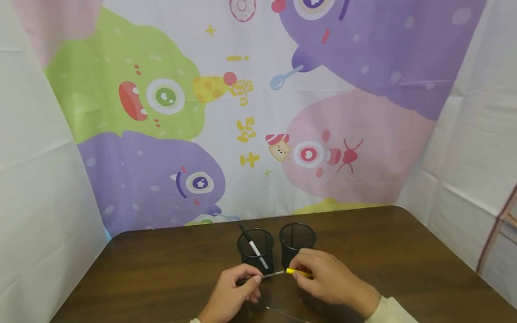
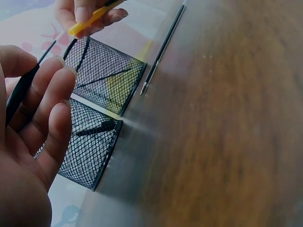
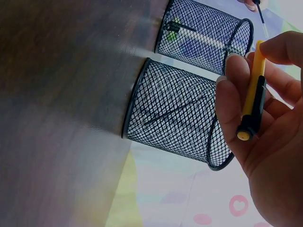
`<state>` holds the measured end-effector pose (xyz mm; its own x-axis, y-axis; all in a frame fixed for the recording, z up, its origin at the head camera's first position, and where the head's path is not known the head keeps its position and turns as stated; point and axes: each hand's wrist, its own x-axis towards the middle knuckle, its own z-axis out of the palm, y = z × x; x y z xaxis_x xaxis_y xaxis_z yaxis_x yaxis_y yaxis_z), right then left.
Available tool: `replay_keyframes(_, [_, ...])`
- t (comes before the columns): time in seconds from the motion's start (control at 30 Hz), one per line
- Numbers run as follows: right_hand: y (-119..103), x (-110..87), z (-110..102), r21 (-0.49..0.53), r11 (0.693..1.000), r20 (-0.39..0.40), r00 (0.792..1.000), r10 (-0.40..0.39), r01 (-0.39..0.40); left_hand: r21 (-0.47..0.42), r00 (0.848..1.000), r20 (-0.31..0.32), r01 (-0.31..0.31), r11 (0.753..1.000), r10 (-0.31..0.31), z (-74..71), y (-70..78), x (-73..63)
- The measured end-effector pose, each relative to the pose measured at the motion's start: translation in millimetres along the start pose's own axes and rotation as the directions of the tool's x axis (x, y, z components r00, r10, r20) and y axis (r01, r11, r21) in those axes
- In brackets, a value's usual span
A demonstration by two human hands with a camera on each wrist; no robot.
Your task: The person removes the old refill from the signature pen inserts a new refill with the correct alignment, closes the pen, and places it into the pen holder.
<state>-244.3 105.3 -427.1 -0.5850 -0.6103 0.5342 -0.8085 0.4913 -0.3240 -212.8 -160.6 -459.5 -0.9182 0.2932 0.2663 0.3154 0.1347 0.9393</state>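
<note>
My left hand pinches a black pen part between thumb and fingers. A thin refill sticks out of it to the right. In my right hand, thumb and fingertips grip a yellow pen barrel with a black clip end. The barrel's hollow end faces the refill's white tip, a small gap apart in the head view. Another refill, clear with a dark core and metal point, lies on the table below the hands.
Two black mesh cups stand side by side behind the hands: the left cup and the right cup. A black and white marker leans in the left one. The brown wooden table ends at a cartoon-printed cloth.
</note>
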Motion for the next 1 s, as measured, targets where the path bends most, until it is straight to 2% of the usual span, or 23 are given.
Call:
replay_keyframes(0.23, [-2.3,0.9,-2.4,0.002,1.000,0.002,1.000,0.007,-0.007,0.001,1.000,-0.005,0.001,1.000,-0.001,-0.6,-1.3,0.1])
replay_keyframes(0.43, [-3.0,1.0,-3.7,-0.008,1.000,-0.027,1.000,-0.015,0.015,0.001,1.000,-0.004,-0.006,1.000,0.006,-0.4,-1.4,1.3])
replay_keyframes(0.7, [-3.4,0.2,-0.8,-0.014,0.999,-0.031,0.999,-0.030,0.029,-0.009,1.000,-0.007,0.014,1.000,-0.014,-0.8,-1.7,-0.4])
replay_keyframes(1.0, [-8.0,3.2,-3.8,-0.015,0.999,-0.034,0.998,-0.051,0.050,0.020,1.000,-0.013,0.004,1.000,-0.004,-0.3,0.7,1.6])
